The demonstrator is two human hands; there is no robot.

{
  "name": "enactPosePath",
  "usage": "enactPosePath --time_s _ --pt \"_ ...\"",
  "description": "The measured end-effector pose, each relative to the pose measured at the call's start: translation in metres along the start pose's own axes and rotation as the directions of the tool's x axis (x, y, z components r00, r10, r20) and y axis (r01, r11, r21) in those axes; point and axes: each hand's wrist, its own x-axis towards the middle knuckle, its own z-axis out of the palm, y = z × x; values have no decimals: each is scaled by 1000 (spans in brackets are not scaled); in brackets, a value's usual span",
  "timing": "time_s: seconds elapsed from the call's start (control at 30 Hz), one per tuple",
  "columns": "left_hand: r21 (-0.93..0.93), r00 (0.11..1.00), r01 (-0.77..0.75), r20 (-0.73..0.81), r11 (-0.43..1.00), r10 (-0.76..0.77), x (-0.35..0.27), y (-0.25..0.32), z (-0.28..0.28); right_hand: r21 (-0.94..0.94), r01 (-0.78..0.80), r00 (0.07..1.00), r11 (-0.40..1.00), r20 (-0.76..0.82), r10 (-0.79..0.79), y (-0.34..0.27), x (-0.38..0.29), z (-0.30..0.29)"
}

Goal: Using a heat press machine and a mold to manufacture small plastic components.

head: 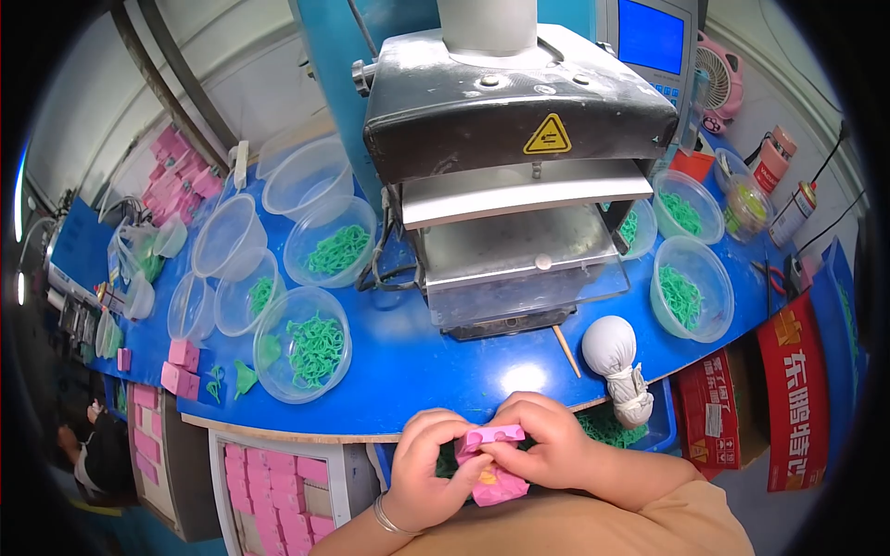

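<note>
Near my body, at the bench's front edge, my left hand [431,465] and my right hand [549,445] both grip a pink block-like mould [495,435]. A lower pink piece [499,488] with a yellowish patch hangs below my fingers; whether it is joined to the upper part I cannot tell. A press machine [518,257] stands straight ahead, its plates apart. Right of it lies a white cloth-wrapped ball with a tied end [609,345], and a thin wooden stick [567,352] lies by the machine's base. A clear plastic bowl [268,361] of green stringy pieces sits at the left.
More clear bowls [723,316] line both sides of the blue bench [417,396]. Small green pieces [245,379] and pink blocks [179,381] lie at left. A tray of pink blocks [341,479] and a blue bin [671,417] are below. Another person [108,452] is at far left.
</note>
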Motion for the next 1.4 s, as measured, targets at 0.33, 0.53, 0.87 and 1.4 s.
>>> enactPosePath --time_s 0.33,0.53,0.87,1.4 --pt "-559 906 399 115 727 -408 -3 8 -2 184 -171 985 968 23 170 -3 2 -5" --pt "-579 836 533 248 617 -489 -7 2 0 543 -346 922 765 47 383 -2 -1 0" --pt "-472 887 455 164 755 -431 -8 4 4 447 -361 932 818 141 334 6 0 0" --pt "-152 964 211 199 966 -179 -7 -6 -7 677 -527 835 514 299 462 6 3 6"
